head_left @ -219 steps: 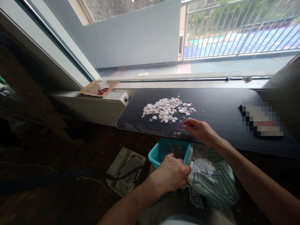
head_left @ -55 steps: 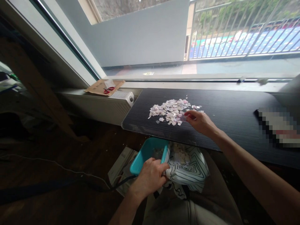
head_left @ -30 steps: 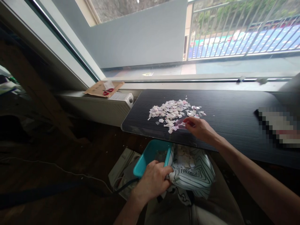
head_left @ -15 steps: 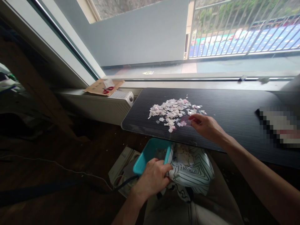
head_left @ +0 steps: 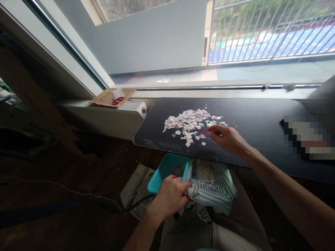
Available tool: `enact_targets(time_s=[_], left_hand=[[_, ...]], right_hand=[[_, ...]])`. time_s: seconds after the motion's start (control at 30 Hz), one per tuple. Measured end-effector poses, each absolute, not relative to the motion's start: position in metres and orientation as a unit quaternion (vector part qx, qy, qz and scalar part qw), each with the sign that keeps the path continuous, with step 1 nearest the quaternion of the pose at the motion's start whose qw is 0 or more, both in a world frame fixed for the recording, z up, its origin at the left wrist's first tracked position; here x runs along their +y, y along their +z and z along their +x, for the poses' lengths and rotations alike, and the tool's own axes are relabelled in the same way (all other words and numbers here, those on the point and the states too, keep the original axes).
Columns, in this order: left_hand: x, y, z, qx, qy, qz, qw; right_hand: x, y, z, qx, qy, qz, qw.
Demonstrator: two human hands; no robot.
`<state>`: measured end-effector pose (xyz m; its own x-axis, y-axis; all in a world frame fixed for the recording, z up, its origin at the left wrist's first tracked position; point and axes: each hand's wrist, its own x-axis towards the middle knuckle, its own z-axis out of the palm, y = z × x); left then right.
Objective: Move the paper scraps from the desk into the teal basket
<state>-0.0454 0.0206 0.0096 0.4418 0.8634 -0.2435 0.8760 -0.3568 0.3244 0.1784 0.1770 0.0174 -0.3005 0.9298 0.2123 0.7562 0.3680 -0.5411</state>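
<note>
My left hand (head_left: 170, 195) is closed over the near rim of a turquoise plastic bin (head_left: 154, 184) and the edge of a white bag with black line patterns (head_left: 214, 191). Small pale scraps lie inside the bag, and the bin holds some greyish clear material. Over the dark tabletop (head_left: 251, 118), my right hand (head_left: 223, 136) pinches a thin, see-through pink piece (head_left: 204, 132) at the near right edge of a heap of small white and pinkish square scraps (head_left: 187, 120). Its exact kind is unclear.
Red-handled scissors (head_left: 117, 100) rest on a brown cardboard piece (head_left: 104, 97) beside a white radiator (head_left: 131, 108). A blurred-out object (head_left: 309, 136) lies on the tabletop's right. Below, a pale box (head_left: 136, 181) stands by the bin, and a cable (head_left: 78, 191) crosses the floor.
The view has shifted slightly. My right hand stays at the heap's edge with the pink piece, and one scrap now lies apart on the near side. My left hand keeps its hold.
</note>
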Motion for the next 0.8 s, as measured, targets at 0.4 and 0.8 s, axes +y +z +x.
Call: enact_targets(time_s=[0.4, 0.8], left_hand=[[0.02, 0.006, -0.047, 0.529, -0.015, 0.825, 0.198], [0.018, 0.004, -0.046, 0.524, -0.01, 0.829, 0.195]], right_hand=[[0.169, 0.018, 0.186, -0.778, 0.178, -0.557, 0.23], [0.18, 0.013, 0.185, -0.786, 0.179, -0.544, 0.232]])
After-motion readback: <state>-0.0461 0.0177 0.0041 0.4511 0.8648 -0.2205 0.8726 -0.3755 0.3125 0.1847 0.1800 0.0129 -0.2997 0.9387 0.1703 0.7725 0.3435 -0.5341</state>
